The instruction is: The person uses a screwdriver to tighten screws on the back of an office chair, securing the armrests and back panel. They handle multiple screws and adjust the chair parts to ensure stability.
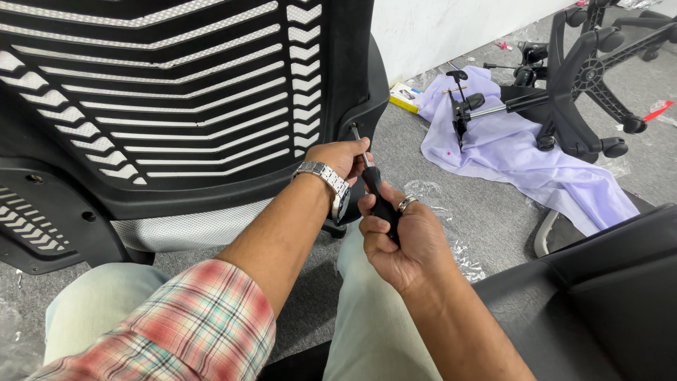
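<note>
Right hand (395, 236) wrapped tight round the black handle of the screwdriver (372, 185), ring finger included. Just beyond, left hand (342, 156) pinching the steel shaft, wristwatch (330, 182) turned up. Tip seated in the screw hole (353, 128) on the black chair back (176, 106). Best kept dead in line with the hole, pressing firmly while turning, steadying with the forward fingers. Farther off, lilac cloth (508, 148) and wheeled chair base (592, 70) on the floor.
</note>
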